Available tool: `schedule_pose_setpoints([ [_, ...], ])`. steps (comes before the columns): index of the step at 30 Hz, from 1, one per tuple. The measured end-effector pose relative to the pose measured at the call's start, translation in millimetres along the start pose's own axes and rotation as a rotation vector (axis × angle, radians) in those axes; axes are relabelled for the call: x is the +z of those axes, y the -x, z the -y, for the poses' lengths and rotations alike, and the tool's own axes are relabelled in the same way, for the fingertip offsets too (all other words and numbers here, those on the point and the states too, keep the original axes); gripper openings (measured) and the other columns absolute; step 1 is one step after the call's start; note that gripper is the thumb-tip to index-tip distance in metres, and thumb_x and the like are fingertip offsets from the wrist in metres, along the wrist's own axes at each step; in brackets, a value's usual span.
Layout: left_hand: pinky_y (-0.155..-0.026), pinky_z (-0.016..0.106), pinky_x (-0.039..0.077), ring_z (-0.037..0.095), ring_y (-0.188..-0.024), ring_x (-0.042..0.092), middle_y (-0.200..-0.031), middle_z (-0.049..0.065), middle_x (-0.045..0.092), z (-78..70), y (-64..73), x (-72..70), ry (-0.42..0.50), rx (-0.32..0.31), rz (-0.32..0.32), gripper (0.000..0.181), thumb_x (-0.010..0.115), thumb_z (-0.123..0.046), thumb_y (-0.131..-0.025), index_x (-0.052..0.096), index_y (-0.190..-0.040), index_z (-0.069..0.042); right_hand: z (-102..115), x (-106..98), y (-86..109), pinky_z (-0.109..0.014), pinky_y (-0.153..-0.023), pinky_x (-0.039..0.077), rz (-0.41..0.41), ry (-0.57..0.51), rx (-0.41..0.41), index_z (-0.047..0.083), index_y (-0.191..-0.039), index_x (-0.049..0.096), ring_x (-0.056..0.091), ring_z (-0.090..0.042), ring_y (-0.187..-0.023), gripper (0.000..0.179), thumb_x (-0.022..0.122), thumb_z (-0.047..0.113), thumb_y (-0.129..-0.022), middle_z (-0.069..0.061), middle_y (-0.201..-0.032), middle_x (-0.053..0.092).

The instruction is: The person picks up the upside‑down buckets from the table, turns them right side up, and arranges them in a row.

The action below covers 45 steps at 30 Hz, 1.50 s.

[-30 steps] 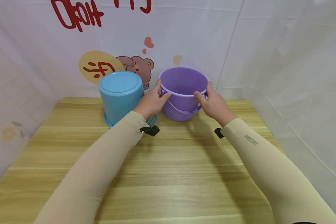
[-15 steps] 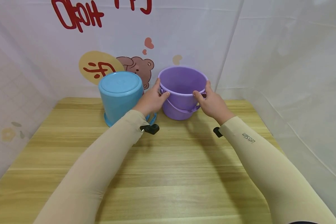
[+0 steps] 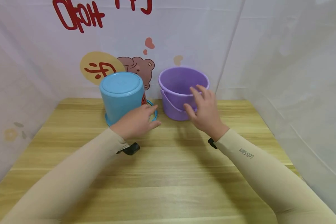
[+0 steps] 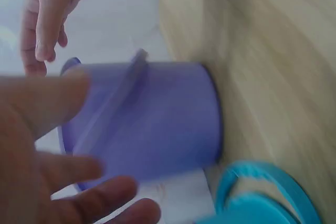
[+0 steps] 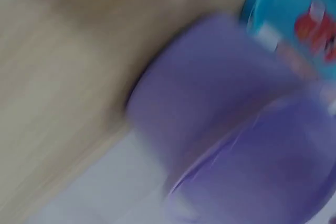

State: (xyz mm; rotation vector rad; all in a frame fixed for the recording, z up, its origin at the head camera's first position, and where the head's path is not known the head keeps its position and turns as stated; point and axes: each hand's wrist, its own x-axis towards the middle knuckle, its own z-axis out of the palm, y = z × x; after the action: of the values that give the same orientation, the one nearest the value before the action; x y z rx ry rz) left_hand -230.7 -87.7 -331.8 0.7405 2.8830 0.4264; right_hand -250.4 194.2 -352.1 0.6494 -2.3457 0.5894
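Observation:
A purple bucket point(image 3: 172, 104) stands upright at the back of the table, its handle hanging down the front. Left of it a blue bucket point(image 3: 119, 104) sits upside down, with its handle point(image 4: 278, 179) lying on the tabletop. My left hand point(image 3: 135, 121), fingers spread, is in front of the blue bucket and holds nothing. In front of the purple bucket is my right hand point(image 3: 206, 110), its fingers parted and bent loosely near the rim. Whether it touches the bucket I cannot tell. The right wrist view, blurred, shows the purple bucket point(image 5: 199, 77) without the fingers.
The wooden table point(image 3: 168, 186) reaches back to a white printed cloth point(image 3: 207, 34) hanging behind the buckets. More pale cloth hangs along both sides. A red print point(image 5: 317, 30) marks the blue bucket's side.
Both hands have let go of the purple bucket's rim. My left hand has moved left and toward me; the right has drawn back slightly. The buckets stay in place.

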Motion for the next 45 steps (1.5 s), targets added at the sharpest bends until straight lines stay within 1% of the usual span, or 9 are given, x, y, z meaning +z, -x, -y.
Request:
schedule_pose_setpoints([
  [4,-0.120,0.057,0.041,0.040,-0.146,0.048,-0.158,0.021,0.050,28.0,20.0,5.7,-0.090,0.000,0.090,0.074,0.061,-0.052,-0.104,0.045,-0.160,-0.007,27.1,18.7,9.6,-0.056,-0.113,0.042,0.200,0.033,-0.200,0.003,-0.139,0.066,0.056,-0.044,-0.128,0.049,0.073,0.030,-0.098,-0.022,-0.144,0.061],
  [8,-0.118,0.063,0.041,0.045,-0.146,0.047,-0.157,0.024,0.050,56.4,32.7,9.1,-0.122,-0.054,0.125,0.071,0.063,-0.048,-0.104,0.047,-0.158,-0.005,43.1,37.0,14.6,-0.050,-0.118,0.042,0.488,0.077,-0.278,0.005,-0.146,0.061,0.056,-0.039,-0.134,0.055,0.071,0.035,-0.101,-0.019,-0.149,0.059],
  [12,-0.116,0.063,0.043,0.046,-0.144,0.049,-0.154,0.027,0.052,71.4,44.2,9.6,-0.166,-0.072,0.110,0.070,0.064,-0.046,-0.104,0.049,-0.156,-0.002,52.4,55.8,7.6,-0.048,-0.123,0.037,0.696,0.113,-0.254,0.006,-0.156,0.051,0.049,-0.037,-0.144,0.064,0.066,0.040,-0.104,-0.016,-0.159,0.052],
  [17,-0.114,0.064,0.045,0.048,-0.142,0.052,-0.151,0.028,0.054,84.1,51.8,13.1,-0.180,-0.100,0.116,0.069,0.064,-0.047,-0.104,0.052,-0.154,-0.002,61.1,82.7,-3.0,-0.048,-0.125,0.035,0.835,0.179,-0.188,0.010,-0.159,0.046,0.046,-0.034,-0.149,0.067,0.062,0.046,-0.105,-0.011,-0.161,0.049],
  [23,-0.113,0.062,0.046,0.047,-0.140,0.053,-0.153,0.029,0.049,101.0,57.8,22.2,-0.153,-0.153,0.240,0.074,0.062,-0.050,-0.104,0.049,-0.155,0.003,73.9,105.3,-7.2,-0.054,-0.125,0.034,1.001,0.205,-0.098,0.017,-0.164,0.039,0.040,-0.038,-0.152,0.074,0.057,0.057,-0.105,-0.010,-0.168,0.041],
  [27,-0.114,0.062,0.045,0.048,-0.142,0.051,-0.157,0.030,0.043,105.8,59.5,24.7,-0.125,-0.163,0.284,0.078,0.061,-0.052,-0.104,0.046,-0.156,0.004,83.8,108.5,-9.9,-0.056,-0.126,0.033,1.052,0.210,-0.069,0.021,-0.167,0.033,0.036,-0.041,-0.154,0.076,0.055,0.059,-0.105,-0.012,-0.170,0.036],
  [34,-0.110,0.059,0.050,0.043,-0.132,0.059,-0.149,0.027,0.051,109.5,63.9,23.7,-0.146,-0.149,0.244,0.072,0.063,-0.048,-0.104,0.052,-0.151,0.006,98.5,111.9,-16.8,-0.055,-0.122,0.037,1.061,0.262,-0.069,0.022,-0.166,0.035,0.039,-0.042,-0.150,0.073,0.054,0.058,-0.105,-0.016,-0.167,0.037],
  [41,-0.112,0.055,0.049,0.038,-0.135,0.053,-0.146,0.024,0.049,110.1,65.9,30.2,-0.181,-0.111,0.216,0.074,0.065,-0.046,-0.104,0.049,-0.152,0.007,102.1,119.4,-17.6,-0.050,-0.119,0.041,1.061,0.319,-0.061,0.024,-0.163,0.042,0.042,-0.039,-0.145,0.066,0.052,0.055,-0.107,-0.016,-0.165,0.036],
  [45,-0.106,0.053,0.052,0.035,-0.124,0.056,-0.140,0.021,0.050,111.0,65.0,31.0,-0.192,-0.118,0.220,0.069,0.065,-0.046,-0.104,0.054,-0.149,0.005,100.7,124.1,-17.9,-0.050,-0.120,0.041,1.027,0.293,-0.041,0.018,-0.164,0.039,0.045,-0.039,-0.144,0.071,0.056,0.055,-0.105,-0.015,-0.165,0.040],
])
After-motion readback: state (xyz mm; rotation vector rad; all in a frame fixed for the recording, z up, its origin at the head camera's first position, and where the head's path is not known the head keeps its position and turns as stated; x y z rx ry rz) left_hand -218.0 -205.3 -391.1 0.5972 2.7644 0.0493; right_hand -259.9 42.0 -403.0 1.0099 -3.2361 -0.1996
